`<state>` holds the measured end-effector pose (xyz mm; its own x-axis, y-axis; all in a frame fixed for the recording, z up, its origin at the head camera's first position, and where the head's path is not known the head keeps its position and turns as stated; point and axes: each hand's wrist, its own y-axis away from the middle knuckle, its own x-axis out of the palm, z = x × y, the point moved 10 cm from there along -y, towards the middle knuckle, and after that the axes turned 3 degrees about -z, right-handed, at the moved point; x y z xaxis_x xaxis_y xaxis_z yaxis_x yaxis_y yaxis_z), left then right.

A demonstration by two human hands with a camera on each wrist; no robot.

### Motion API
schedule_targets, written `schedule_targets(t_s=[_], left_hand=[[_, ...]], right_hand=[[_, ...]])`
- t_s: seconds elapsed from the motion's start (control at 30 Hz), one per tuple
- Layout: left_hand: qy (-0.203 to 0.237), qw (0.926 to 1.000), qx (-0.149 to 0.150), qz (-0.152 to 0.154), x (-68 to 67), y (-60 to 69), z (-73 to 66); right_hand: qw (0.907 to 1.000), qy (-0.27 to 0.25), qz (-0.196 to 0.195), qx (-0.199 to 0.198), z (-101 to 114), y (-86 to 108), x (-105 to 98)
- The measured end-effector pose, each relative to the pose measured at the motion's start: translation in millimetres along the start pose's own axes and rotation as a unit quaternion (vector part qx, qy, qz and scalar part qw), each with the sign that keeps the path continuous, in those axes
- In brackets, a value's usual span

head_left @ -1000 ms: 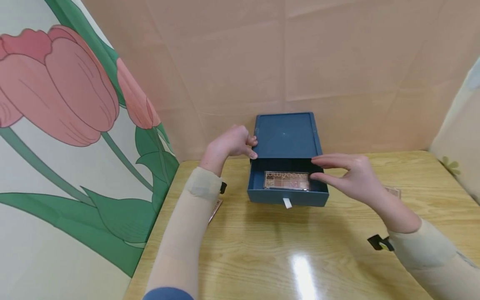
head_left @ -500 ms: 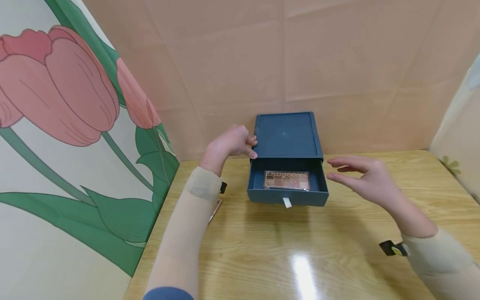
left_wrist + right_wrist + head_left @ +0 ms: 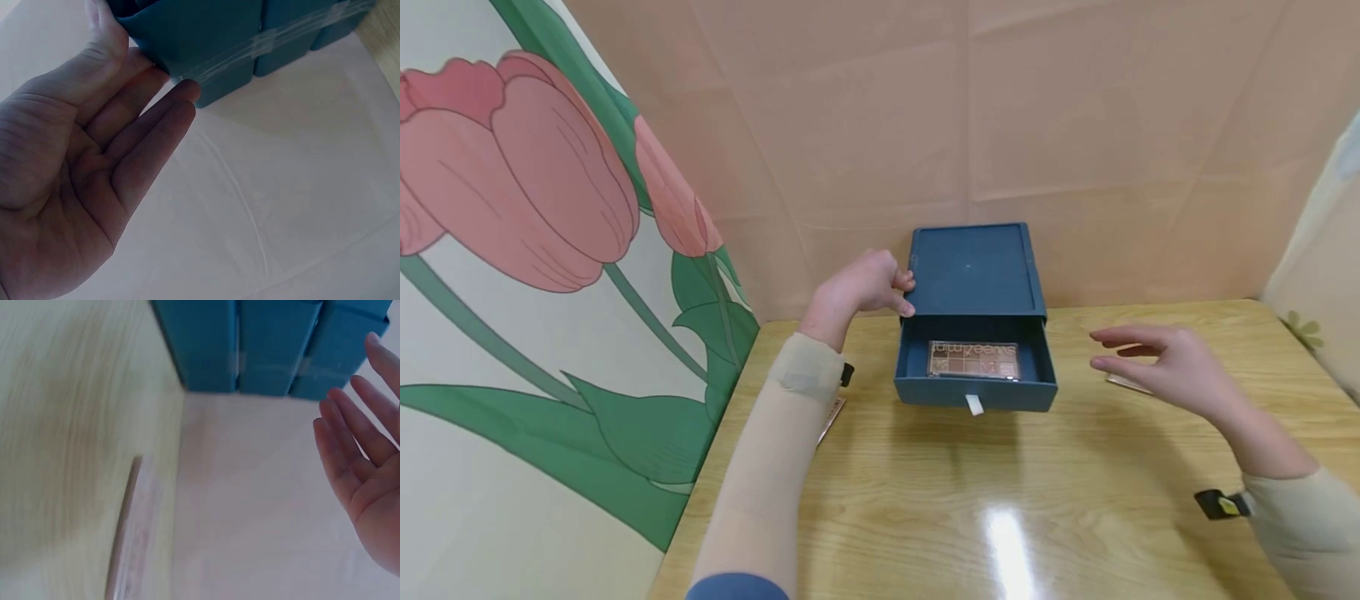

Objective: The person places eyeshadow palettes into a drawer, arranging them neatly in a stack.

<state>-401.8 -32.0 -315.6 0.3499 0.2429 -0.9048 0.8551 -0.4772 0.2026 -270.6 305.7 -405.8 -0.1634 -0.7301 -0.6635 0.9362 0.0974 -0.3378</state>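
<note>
A dark blue drawer box stands against the back wall, its top drawer pulled out. In that drawer lies an eyeshadow palette with a clear lid. My left hand touches the box's left side and front corner with thumb and fingers; the left wrist view shows its fingers fairly straight against the side. My right hand hovers right of the box with nothing in it, fingers loosely extended. Below it, partly hidden, a second flat palette lies on the table.
Another thin palette lies on the wooden table, partly behind my left forearm. Tape runs across the box's stacked drawers. A wall with a tulip picture rises at left, and a beige cloth covers the back.
My right hand has drawn back from the drawer and moved right, over the palette on the table. The left hand and the palette in the drawer have stayed in place.
</note>
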Motion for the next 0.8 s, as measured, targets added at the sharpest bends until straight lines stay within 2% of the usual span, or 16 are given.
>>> schedule_targets(t_s=[0.33,0.57,0.8], left_hand=[[0.001,0.9999,0.012,0.004,1.8,-0.8,-0.1],[-0.004,1.0000,0.007,-0.002,-0.7,3.6,6.5],[-0.002,1.0000,0.007,-0.004,-1.7,3.9,6.7]], right_hand=[[0.9935,0.046,0.052,0.090,-66.6,13.9,-10.9],[0.9914,0.052,0.062,0.103,-99.5,20.4,-16.9],[0.9870,0.067,0.072,0.127,-144.8,30.2,-29.7]])
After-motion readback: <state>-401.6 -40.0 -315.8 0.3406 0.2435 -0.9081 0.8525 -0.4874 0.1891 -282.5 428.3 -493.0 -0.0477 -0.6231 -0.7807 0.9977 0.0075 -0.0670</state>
